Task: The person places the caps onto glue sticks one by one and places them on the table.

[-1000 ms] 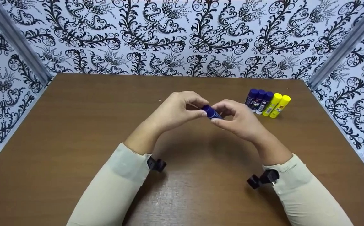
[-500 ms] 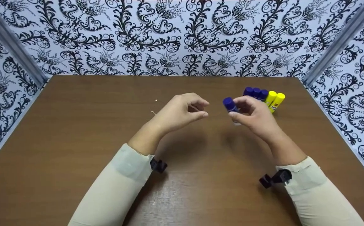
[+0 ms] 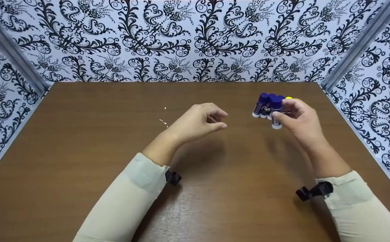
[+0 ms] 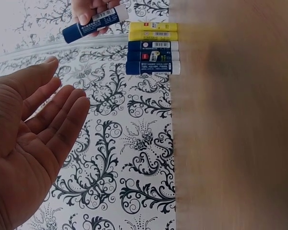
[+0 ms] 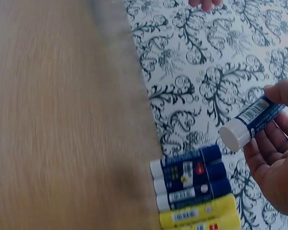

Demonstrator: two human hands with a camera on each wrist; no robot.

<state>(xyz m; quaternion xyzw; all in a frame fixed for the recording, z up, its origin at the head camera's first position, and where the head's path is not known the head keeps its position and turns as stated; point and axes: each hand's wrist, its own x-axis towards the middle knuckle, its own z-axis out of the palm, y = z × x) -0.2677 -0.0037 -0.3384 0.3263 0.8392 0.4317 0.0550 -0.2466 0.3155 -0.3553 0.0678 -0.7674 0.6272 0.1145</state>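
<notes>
My right hand grips a dark blue glue stick with a white base between thumb and fingers. It is roughly upright in the head view, cap up, in front of a row of standing glue sticks. That row has three blue glue sticks and two yellow glue sticks, side by side. From the head, the yellow pair is mostly hidden behind the right hand. My left hand hovers over the middle of the table, fingers relaxed, holding nothing; the left wrist view shows its bare palm.
The brown wooden table is bounded by patterned walls at the back and sides. Small pale specks lie on the tabletop left of the left hand. A black wrist camera sticks out from the right sleeve.
Both hands were on the blue glue stick; the left let go and stays near its place. My right hand has carried the stick rightward to the row and turned it more upright.
</notes>
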